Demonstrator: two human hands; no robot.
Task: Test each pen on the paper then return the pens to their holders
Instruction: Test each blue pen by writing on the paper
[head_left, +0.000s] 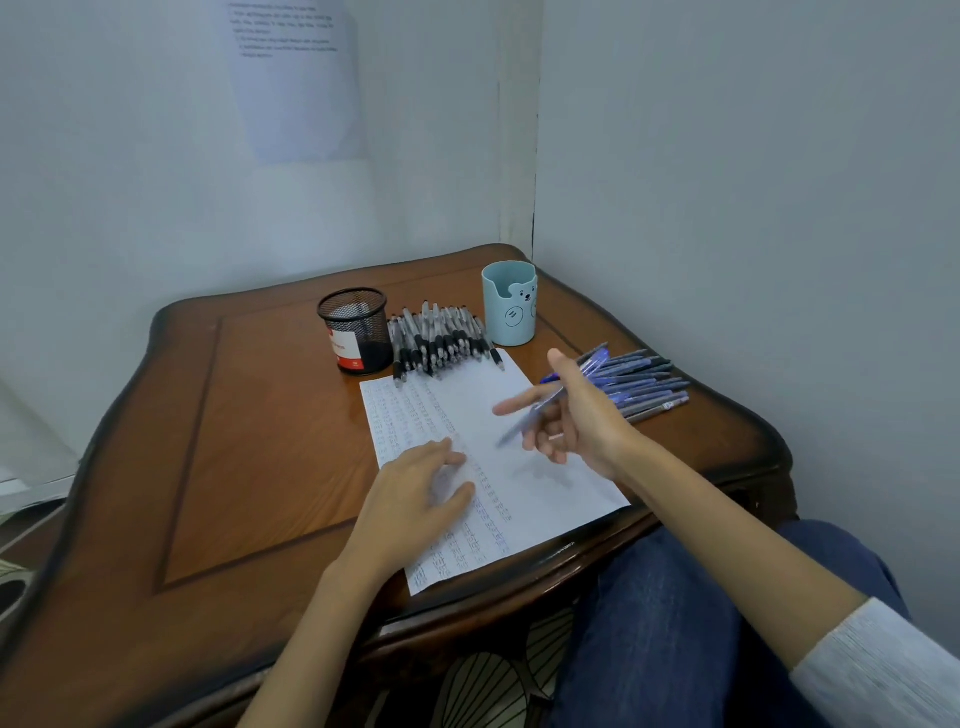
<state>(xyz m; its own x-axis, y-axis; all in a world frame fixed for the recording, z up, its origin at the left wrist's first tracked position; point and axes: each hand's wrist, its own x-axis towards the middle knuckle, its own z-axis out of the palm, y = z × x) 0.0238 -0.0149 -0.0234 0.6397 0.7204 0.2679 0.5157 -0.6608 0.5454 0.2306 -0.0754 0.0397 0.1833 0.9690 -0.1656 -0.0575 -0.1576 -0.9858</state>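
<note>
Head view
Left hand (415, 493): is lying flat, fingers relaxed, pressing the paper (566, 493) at lower centre.
Right hand (576, 421): is pinching a blue pen (522, 423) above the paper, centre right.
Black pens (441, 338): are lying between the mesh holder (356, 330) and the bear cup (510, 304).
Blue pens (644, 387): are lying at right.

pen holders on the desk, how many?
2. The black mesh holder stands left of the black pen pile; the blue bear holder stands right of it. No others show.

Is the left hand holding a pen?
No, the left hand rests on the paper; the right hand holds a blue pen.
</note>
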